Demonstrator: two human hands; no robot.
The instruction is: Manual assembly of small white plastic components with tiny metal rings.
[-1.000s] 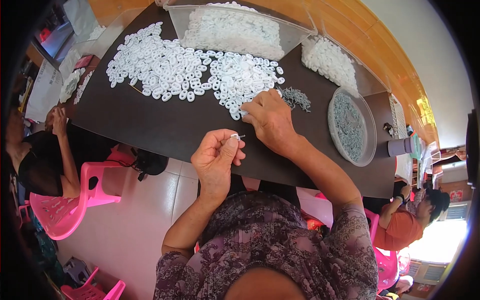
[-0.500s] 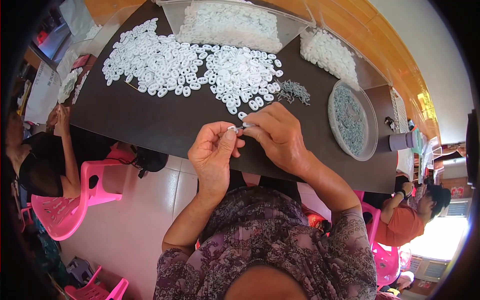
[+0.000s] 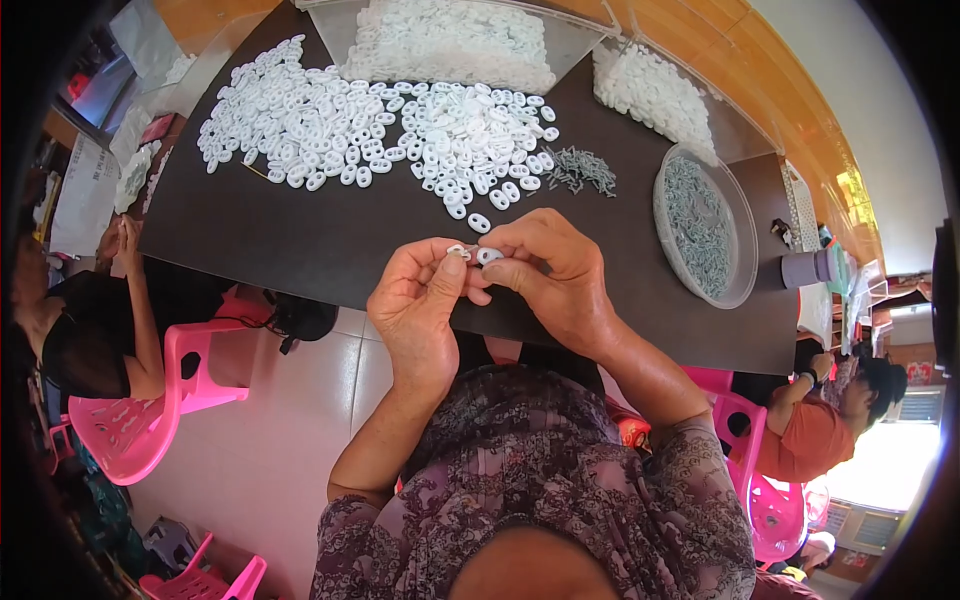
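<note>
Two fingertip grips sit close together above the dark brown counter (image 3: pixel 300 232): the left hand (image 3: pixel 415 305) pinches a small white plastic piece (image 3: pixel 459 252), the right hand (image 3: pixel 557 283) a white, holed plastic oval (image 3: pixel 489 256). Both probably handle light, stiff, slightly slippery; outer rims suit pinching.

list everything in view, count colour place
table: one, dark brown, centre
two-hole pieces: countless, white, heaped on it
bins: two, clear, far side, holding white pieces
pins: countless, grey, right of those heaps
round tray: one, clear, right, holding more pins
stick: one, yellowish, by left heap
container: one, purplish, right edge
chairs: several, pink, both sides
people: two, dark and orange tops, both sides
floor: pale tiles, left
shirt: one, purplish, bottom
left grip: one, bare, pinching small white part, centre
right grip: one, bare, holding oval white piece, centre
</note>
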